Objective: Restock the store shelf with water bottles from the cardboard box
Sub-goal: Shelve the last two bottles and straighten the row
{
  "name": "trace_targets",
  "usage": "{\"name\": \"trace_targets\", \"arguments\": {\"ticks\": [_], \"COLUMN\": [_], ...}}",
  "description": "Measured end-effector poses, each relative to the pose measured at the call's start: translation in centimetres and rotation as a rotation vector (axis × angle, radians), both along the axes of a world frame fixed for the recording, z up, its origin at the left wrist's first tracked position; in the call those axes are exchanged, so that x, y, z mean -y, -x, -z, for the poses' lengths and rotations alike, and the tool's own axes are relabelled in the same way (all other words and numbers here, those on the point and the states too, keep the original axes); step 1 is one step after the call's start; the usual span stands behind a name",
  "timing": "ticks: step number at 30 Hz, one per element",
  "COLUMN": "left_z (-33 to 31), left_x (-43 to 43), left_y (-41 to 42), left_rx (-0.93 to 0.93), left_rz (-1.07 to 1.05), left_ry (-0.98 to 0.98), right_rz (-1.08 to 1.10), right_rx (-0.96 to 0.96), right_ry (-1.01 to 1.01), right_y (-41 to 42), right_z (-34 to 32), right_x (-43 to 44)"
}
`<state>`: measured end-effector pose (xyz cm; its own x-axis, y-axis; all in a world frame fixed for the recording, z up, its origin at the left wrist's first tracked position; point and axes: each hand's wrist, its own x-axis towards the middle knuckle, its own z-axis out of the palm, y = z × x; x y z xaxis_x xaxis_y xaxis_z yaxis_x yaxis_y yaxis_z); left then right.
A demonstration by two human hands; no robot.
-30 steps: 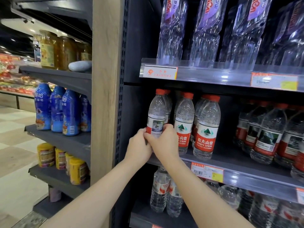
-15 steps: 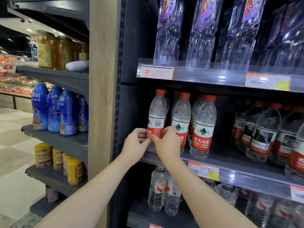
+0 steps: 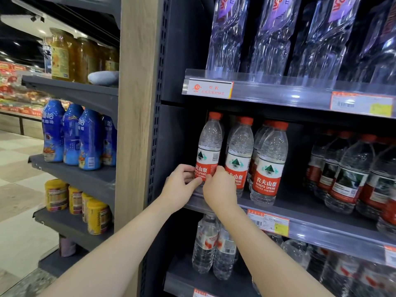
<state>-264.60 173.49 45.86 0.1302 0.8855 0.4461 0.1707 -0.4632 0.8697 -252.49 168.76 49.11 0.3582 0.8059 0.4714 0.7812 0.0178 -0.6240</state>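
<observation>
Both hands share one grip target: left hand (image 3: 182, 186) curls its fingers round the left of the red label with the thumb across the front, and right hand (image 3: 218, 189) pinches the right side. Each grip is clamped on the water bottle (image 3: 209, 146). It stands upright at lower centre of frame, at the left end of the middle shelf (image 3: 295, 202), label facing out; its base is hidden behind the hands.

Step looks like seating and facing this bottle. To do it well:
- keep it vertical
- twist until the label faces square to the front
- line it up with the neighbour bottle (image 3: 239, 151) just beside it
- mind the right knuckles, which sit right against that neighbour and could tip it
- probably let go one hand at a time

Cardboard box is not in view, so I cannot tell what stock is left.

Shelf contents:
- Middle shelf, centre: third bottle (image 3: 270, 163) of the same brand, with more red caps behind it.
- Middle shelf, right edge: dark-label bottles (image 3: 347, 174), packed close.
- Lower shelf, bottom centre: two clear bottles (image 3: 205, 245) below the hands; more to the right, blurred.
- Upper shelf, top of frame: tall clear bottles (image 3: 227, 35) with purple labels.
- Side unit, left of frame: blue bottles (image 3: 70, 136), yellow cans (image 3: 75, 200) below them, and amber jars (image 3: 64, 54) at upper left.
</observation>
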Motion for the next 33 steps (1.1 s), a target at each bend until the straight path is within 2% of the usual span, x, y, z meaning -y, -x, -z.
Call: {"name": "trace_targets", "arguments": {"ticks": [11,27,33], "left_z": [0.4,-0.2,-0.8], "left_x": [0.6,-0.2,0.1], "left_y": [-0.3,0.3,0.3], "left_rx": [-0.013,-0.033,-0.037], "left_rz": [-0.093,-0.025,-0.075], "left_ry": [-0.098,-0.048,-0.032], "right_rz": [-0.098,-0.060,-0.071], "right_rx": [0.034,0.001,0.042], "right_ry": [0.033,0.046,0.135], "right_y": [-0.8,-0.1,0.4], "right_z": [-0.1,-0.4,-1.3], "right_x": [-0.5,-0.5,0.2]}}
